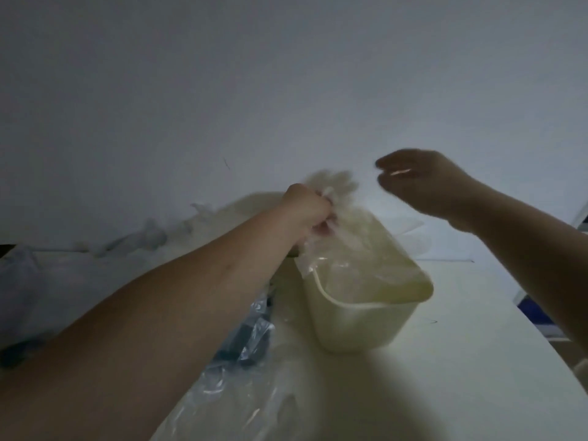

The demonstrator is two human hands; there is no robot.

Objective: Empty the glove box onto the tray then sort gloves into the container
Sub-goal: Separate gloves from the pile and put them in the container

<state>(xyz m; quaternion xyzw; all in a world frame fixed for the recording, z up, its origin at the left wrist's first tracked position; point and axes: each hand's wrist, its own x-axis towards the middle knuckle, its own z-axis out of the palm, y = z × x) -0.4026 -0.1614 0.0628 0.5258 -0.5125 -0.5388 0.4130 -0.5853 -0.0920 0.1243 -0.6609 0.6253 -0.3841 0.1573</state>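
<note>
Nearest: crumpled clear plastic lies on the pale desk, w/ a dark item half under it. Can't tell if that's the glove box or its wrap, so the emptying step can't be confirmed directly.

Just beyond stands the cream container, open-topped. Thin see-through gloves inside reach roughly to the rim, and one cuff hangs over the far edge. So sorting looks well underway, maybe past halfway, tho that's a judgement only.

Above the container's far-left corner, the left hand has its fingers clamped round a clear glove. The glove's finger end sticks up blurred above the fist and the rest trails down to the container. Prob. the one going in now.

The right hand hangs in the air to the right, a bit higher and apart from the container. Its fingers are loosely curled, w/ a gap to the thumb, and nothing is plainly in them. It's motion-blurred.

Further back left, loose gloves are strung along the foot of the wall, next to a pale rounded shape, poss. the tray, too dim to say. Those gloves are what's left to sort: a fair few.
</note>
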